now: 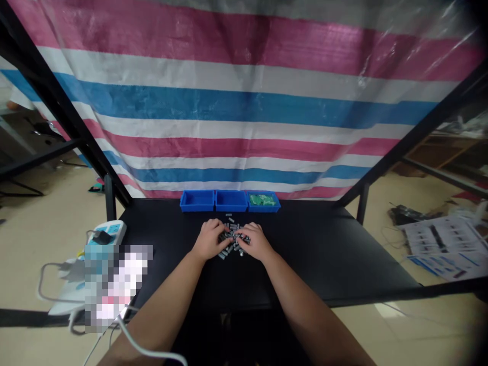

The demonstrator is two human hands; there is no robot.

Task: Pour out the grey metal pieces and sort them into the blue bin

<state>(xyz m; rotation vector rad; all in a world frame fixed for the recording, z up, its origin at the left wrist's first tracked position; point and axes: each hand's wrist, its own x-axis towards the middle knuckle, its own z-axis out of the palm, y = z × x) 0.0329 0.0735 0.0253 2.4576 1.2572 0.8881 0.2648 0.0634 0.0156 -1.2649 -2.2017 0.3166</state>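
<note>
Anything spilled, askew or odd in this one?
Mildly odd: a loose pile of small grey pieces lies on the black table between the left hand and right hand, a couple apart toward the blue bins; spilled or placed, I can't tell. At left, a pixelated patch covers part of the white power strip.

The curled fingers of the left grip (209, 240) and the right grip (256, 241) hide part of the pile of grey pieces (231, 248), too small to make out singly; whether either one pinches a piece cannot be told. The green contents (262, 200) of the right blue bin (264, 209) are unclear. Coarse squares mask an object (122, 284) at the left of the worktop (305, 254). The left forearm (168, 305), right forearm (301, 300) and striped sheet (236, 107) are cut off, and the clutter (446, 244) at right is blurred
</note>
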